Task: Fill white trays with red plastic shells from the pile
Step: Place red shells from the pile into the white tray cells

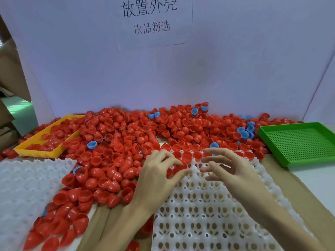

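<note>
Your left hand (159,171) pinches a red shell (181,166) at the far rows of the white tray (208,214), placed just beside the pile (126,134) so reaches stay short; your right hand (230,167) hovers with fingers spread, holding nothing. The wall sign (150,17) reads 放置外壳 and 次品筛选

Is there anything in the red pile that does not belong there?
Yes. Several blue plastic shells lie mixed into the pile of red plastic shells, with a cluster near the green perforated tray. The task calls for red ones only.
</note>
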`<action>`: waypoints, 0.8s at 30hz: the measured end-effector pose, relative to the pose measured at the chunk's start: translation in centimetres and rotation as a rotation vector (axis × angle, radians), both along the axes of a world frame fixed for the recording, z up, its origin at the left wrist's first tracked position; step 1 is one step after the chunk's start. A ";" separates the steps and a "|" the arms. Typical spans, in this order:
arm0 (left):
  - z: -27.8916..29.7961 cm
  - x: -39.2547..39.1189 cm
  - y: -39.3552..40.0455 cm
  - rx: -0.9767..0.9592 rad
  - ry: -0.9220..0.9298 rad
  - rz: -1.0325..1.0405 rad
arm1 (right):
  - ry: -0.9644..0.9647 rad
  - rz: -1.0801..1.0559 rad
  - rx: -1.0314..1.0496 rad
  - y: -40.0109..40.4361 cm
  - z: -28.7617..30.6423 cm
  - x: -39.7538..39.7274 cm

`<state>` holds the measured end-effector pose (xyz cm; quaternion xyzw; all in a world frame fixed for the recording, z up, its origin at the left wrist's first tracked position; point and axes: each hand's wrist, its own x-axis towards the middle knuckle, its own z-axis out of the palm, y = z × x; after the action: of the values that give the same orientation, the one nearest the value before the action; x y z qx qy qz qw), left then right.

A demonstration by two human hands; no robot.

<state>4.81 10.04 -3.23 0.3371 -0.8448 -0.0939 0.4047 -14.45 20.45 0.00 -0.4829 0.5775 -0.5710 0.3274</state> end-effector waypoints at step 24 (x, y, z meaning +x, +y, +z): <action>-0.5 1.4 -0.4 -0.056 -0.197 -0.097 | -0.009 -0.027 0.059 -0.2 0.1 -0.6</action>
<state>6.20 9.68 -3.71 0.2923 -0.8981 -0.0562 0.3237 -15.09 20.26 0.14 -0.4625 0.5991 -0.5604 0.3364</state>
